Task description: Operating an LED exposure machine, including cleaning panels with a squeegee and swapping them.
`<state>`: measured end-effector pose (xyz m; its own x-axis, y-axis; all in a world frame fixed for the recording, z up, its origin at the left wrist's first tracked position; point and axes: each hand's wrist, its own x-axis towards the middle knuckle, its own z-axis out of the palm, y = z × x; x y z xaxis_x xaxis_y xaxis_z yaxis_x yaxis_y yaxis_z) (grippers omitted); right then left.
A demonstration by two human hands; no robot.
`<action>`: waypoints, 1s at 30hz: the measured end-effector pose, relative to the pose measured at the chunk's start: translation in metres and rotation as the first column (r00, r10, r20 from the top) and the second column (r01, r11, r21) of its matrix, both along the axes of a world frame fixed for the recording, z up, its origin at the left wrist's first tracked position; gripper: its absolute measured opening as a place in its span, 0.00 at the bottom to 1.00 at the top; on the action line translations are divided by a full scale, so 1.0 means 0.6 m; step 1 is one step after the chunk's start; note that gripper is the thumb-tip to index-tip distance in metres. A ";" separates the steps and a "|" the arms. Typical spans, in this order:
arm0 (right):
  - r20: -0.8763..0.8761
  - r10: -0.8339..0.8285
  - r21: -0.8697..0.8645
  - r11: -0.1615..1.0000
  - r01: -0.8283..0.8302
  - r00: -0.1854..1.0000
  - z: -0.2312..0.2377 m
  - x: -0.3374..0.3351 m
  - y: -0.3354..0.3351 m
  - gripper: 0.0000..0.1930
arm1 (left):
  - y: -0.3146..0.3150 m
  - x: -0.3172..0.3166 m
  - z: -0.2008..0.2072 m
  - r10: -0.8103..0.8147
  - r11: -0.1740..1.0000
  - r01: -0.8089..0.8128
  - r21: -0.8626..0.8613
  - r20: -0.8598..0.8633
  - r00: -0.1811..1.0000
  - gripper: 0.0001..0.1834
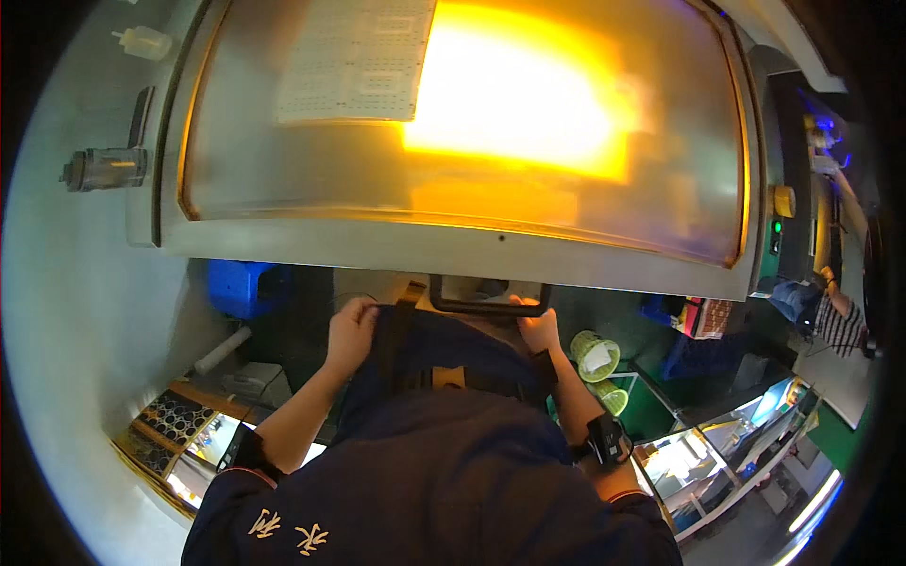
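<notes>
My left hand [351, 332] is closed, its fingertips against the edge of the dark cloth [415, 340] in front of my waist. Whether it pinches that cloth or something small, I cannot make out. My right hand [539, 328] is curled at the lower right corner of a black rectangular loop [489, 308]. Part of its fingers is hidden by the loop's bar. Both hands are below the front edge of a large metal-framed machine [377, 247]. Its flat top glows yellow-white, and a printed sheet [354, 66] lies on it.
A yellow knob [784, 201] is on the machine's right side. At left are a blue bin [247, 288] and a clear cylinder [113, 170]. Green baskets [595, 356] stand behind my right arm. Another person in a striped top [840, 325] is at far right.
</notes>
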<state>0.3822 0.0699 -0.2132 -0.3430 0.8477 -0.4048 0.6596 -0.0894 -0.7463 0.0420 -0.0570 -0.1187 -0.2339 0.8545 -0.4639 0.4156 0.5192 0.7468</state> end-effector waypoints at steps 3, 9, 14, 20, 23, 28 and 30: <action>0.137 0.201 0.035 0.978 -0.207 0.970 0.005 -0.047 0.014 0.19 | -0.057 -0.071 -0.042 0.236 0.961 -0.253 -0.114 -0.144 0.961 0.13; 0.253 0.096 -0.373 0.928 0.006 0.963 0.054 0.011 -0.052 0.22 | -0.057 -0.092 -0.204 -0.110 0.994 0.106 -0.034 -0.146 0.983 0.21; -0.025 -0.322 -0.756 0.626 0.193 0.946 0.168 0.104 -0.119 0.18 | 0.046 -0.051 -0.187 -0.187 0.982 0.182 -0.044 -0.189 0.964 0.19; 0.135 -0.577 -0.515 0.654 0.554 0.806 0.190 0.198 -0.211 0.20 | 0.021 -0.013 -0.146 -0.072 0.973 0.078 -0.218 0.036 0.997 0.20; 0.188 -0.254 -0.214 0.932 0.292 0.949 0.013 0.358 -0.305 0.24 | 0.016 0.066 -0.124 -0.110 0.974 0.134 -0.180 0.141 0.984 0.21; 0.004 -0.258 0.095 0.962 0.256 0.966 -0.008 0.330 -0.022 0.21 | -0.068 0.160 -0.203 0.153 0.968 -0.112 -0.224 0.179 0.972 0.19; 0.178 -0.076 0.223 0.974 0.035 0.981 0.051 0.316 0.054 0.20 | -0.057 0.213 -0.136 0.136 0.991 -0.132 -0.035 0.170 0.976 0.22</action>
<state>0.5717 0.1022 -0.1825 -0.2302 0.9377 -0.2603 0.7862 0.0215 -0.6176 0.1701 -0.0911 -0.2004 -0.2608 0.8090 -0.5268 0.2076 0.5799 0.7878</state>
